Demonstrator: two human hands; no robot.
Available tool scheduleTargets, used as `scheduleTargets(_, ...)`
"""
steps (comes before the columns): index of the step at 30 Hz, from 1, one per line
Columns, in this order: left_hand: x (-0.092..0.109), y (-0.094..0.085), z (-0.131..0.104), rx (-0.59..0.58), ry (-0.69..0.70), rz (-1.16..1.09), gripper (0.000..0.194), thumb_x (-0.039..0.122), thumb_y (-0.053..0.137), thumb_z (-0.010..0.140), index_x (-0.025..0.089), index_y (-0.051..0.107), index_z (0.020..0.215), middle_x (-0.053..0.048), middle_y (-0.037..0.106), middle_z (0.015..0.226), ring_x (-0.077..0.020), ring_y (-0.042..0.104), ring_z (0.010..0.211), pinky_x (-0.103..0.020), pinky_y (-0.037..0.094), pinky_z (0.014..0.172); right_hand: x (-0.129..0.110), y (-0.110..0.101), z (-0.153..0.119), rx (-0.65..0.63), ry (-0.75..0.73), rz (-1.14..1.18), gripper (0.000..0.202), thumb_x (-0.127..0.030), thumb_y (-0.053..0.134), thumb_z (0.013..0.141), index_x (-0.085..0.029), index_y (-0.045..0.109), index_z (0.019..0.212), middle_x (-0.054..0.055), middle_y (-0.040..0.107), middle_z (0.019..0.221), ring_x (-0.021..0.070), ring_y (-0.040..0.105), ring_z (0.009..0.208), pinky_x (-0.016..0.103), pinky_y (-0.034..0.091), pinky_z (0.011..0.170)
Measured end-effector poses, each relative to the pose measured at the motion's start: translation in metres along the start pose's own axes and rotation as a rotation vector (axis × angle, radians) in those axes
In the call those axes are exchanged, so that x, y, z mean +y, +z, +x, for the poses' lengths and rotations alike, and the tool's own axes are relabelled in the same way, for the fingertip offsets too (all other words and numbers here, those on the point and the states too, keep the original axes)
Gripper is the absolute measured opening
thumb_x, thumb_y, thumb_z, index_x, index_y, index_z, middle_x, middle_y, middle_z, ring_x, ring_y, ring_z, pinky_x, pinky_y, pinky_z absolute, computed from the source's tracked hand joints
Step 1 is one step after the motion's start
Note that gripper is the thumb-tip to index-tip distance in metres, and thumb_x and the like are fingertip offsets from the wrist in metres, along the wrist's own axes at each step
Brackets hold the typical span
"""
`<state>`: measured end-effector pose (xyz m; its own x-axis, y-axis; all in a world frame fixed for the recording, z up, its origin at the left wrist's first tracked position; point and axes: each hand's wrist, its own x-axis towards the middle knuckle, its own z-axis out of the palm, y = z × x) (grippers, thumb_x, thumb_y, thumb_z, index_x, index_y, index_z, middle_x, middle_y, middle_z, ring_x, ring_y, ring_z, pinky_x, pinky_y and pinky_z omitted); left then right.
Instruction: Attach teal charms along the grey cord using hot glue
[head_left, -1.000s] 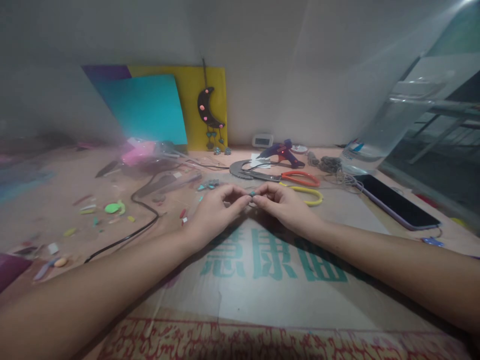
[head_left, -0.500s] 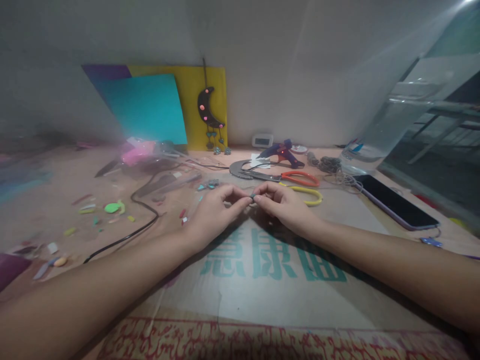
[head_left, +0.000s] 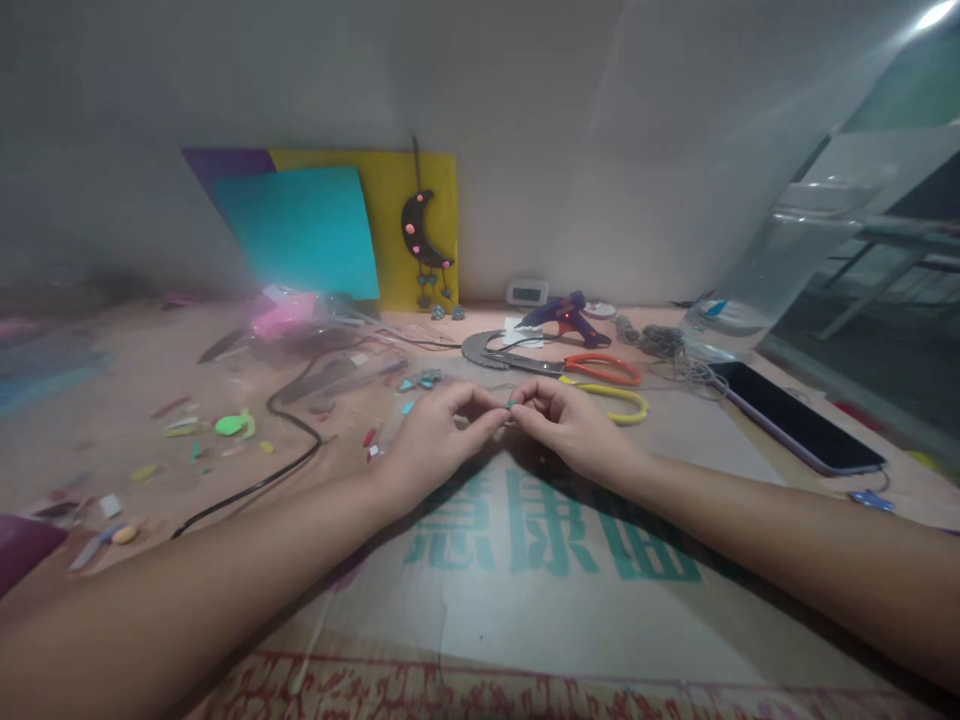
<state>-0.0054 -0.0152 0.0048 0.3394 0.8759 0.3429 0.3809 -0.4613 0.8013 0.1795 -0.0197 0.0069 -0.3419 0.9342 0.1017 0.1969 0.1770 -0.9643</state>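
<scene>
My left hand [head_left: 442, 435] and my right hand [head_left: 566, 425] meet at the fingertips over the printed board [head_left: 555, 620]. Both pinch one tiny dark greenish piece [head_left: 511, 405], mostly covered by the fingers. Small blue-grey pieces [head_left: 421, 380] lie just beyond my left hand. Behind my right hand are scissors with an orange handle [head_left: 604, 368] and a yellow handle [head_left: 626, 405]. A dark crescent ornament [head_left: 420, 235] with pink dots hangs before a yellow sheet [head_left: 375, 230].
A glue gun [head_left: 570, 318] with a red light stands at the back. A phone [head_left: 802, 415] and grey cord [head_left: 660, 340] lie right. Colourful scraps [head_left: 229, 425] and a black cable [head_left: 300, 430] are left. A clear container [head_left: 772, 270] is back right.
The whole view has shifted, so the scene sits slightly lower in the picture. Both hands remain together at the tiny piece.
</scene>
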Motion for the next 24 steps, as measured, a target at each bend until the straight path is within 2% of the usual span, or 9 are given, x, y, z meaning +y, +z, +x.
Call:
scheduleTargets(5,0.003,0.0,0.003,0.005,-0.022,-0.006,0.017,0.031,0.06,0.086,0.015,0.067,0.082,-0.003,0.068,0.081,-0.0164,0.061,0.078,-0.027,0.044,0.071,0.001,0.0,0.001,0.023,-0.045,-0.042,0.027,-0.043,0.06,0.086,-0.017,0.052,0.088,-0.006,0.047,0.064,0.0073,0.038,0.053,0.02,0.028,0.047)
scheduleTargets(9,0.004,0.0,0.002,0.03,-0.07,-0.004,0.019,0.032,0.06,0.085,0.015,0.065,0.08,-0.004,0.067,0.081,-0.018,0.061,0.079,-0.028,0.044,0.071,0.006,-0.002,0.003,0.012,-0.025,-0.007,0.029,-0.044,0.06,0.085,-0.017,0.054,0.091,-0.005,0.049,0.066,0.0079,0.038,0.054,0.021,0.027,0.048)
scheduleTargets(12,0.004,0.0,0.001,0.041,-0.094,-0.031,0.021,0.035,0.06,0.084,0.015,0.063,0.079,-0.005,0.066,0.082,-0.0189,0.061,0.08,-0.028,0.045,0.072,0.011,-0.002,0.005,-0.008,-0.034,0.006,0.028,-0.043,0.058,0.086,-0.017,0.055,0.095,-0.003,0.053,0.068,0.0089,0.042,0.056,0.022,0.03,0.05)
scheduleTargets(20,0.004,0.002,0.003,0.018,-0.082,-0.063,0.017,0.03,0.059,0.082,0.015,0.062,0.076,-0.003,0.064,0.076,-0.0164,0.06,0.073,-0.026,0.044,0.067,0.009,0.0,0.003,-0.017,-0.055,-0.096,0.028,-0.037,0.057,0.088,-0.017,0.055,0.108,-0.005,0.049,0.062,0.0105,0.044,0.054,0.023,0.032,0.049)
scheduleTargets(24,0.004,0.001,0.004,-0.016,-0.088,-0.108,0.019,0.033,0.058,0.083,0.016,0.062,0.077,-0.002,0.064,0.073,-0.0154,0.059,0.07,-0.025,0.044,0.066,0.009,0.0,0.003,0.0,-0.085,-0.107,0.023,-0.039,0.057,0.088,-0.018,0.054,0.094,-0.003,0.052,0.068,0.0104,0.046,0.058,0.023,0.034,0.051)
